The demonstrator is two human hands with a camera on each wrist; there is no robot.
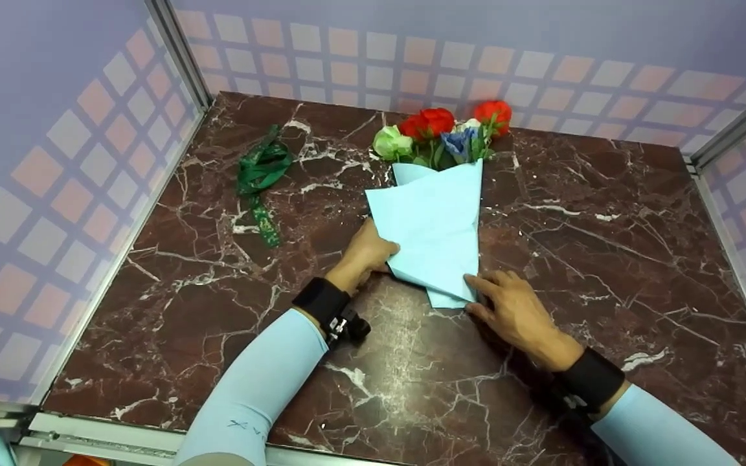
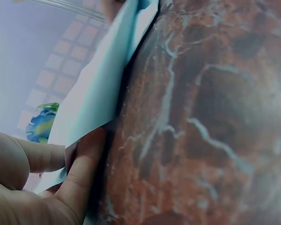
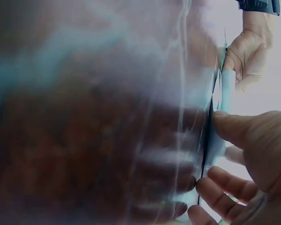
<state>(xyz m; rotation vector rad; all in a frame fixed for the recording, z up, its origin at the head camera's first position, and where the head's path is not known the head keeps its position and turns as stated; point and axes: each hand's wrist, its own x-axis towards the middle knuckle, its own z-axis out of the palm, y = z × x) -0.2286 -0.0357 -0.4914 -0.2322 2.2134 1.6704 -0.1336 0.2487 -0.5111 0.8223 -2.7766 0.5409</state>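
A bouquet of artificial flowers with red [image 1: 436, 123], pale green [image 1: 391, 142] and blue [image 1: 459, 144] blooms lies wrapped in light blue wrapping paper [image 1: 428, 226]. At the paper's left edge, my left hand [image 1: 368, 251] pinches it, thumb on top and fingers underneath; the left wrist view shows the paper [image 2: 91, 89] between thumb and fingers. My right hand [image 1: 514, 309] touches the lower right corner, index finger and thumb extended at the edge. Its other fingers [image 3: 220, 197] rest loosely by the tabletop in the right wrist view. The stems are hidden inside the paper.
A dark green ribbon [image 1: 264, 167] with gold print lies bunched on the left of the brown marbled table [image 1: 606, 272], its tail toward me. Tiled-pattern panels [image 1: 412, 58] with metal corner posts [image 1: 182, 55] enclose the back and sides.
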